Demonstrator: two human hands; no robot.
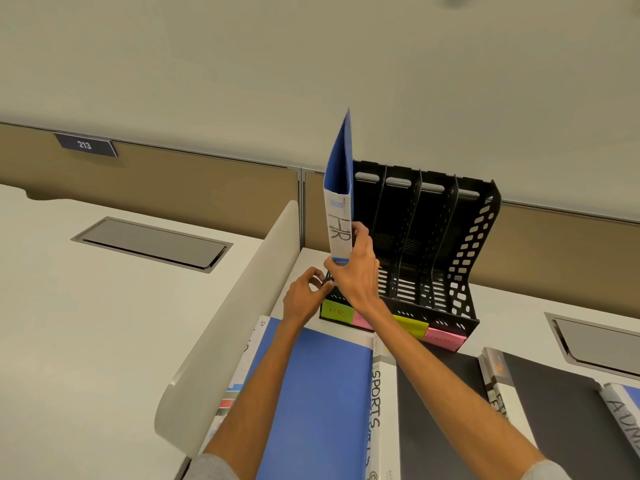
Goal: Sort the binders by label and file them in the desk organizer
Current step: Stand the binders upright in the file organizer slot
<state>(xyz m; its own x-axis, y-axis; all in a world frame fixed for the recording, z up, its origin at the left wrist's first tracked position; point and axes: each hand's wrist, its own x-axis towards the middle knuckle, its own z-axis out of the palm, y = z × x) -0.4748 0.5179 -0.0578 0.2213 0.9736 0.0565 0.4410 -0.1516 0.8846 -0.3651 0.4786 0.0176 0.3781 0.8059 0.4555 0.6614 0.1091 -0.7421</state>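
— Now, the task item: appearance?
— Slim blue binder (336,161) with a white paper spine label, hand-lettered "HR" in dark pen, small blue logo above the lettering. Covers slightly parted at the top end.

— Location?
— Held at the left end of the black perforated plastic desk organizer (474,244), at the mouth of the leftmost slot. Directly above the green sticky note (336,311) marked "HR" on the front lip. Lower end masked by fingers; seated on the slot floor or not, cannot tell.

— Axis and heading?
— Long axis near vertical, standing on end. Spine toward the camera, open edge away, toward the organizer's back wall. Lettering down the spine, H above R.

— Grips?
— Right hand (358,271) clasped round the binder's lower end, digits on either side of the spine. Left hand (304,296) curled, fingertips at the organizer's left front corner; pinching it or merely touching, cannot tell.

— Anything else nearby?
— Further sticky notes (410,327) along the same lip: pink, yellow-green, pink. Flat on the white desk (304,258) in front: wide blue folder (311,393), white spine lettered "SPORTS" (379,393), matt black folder (433,417).
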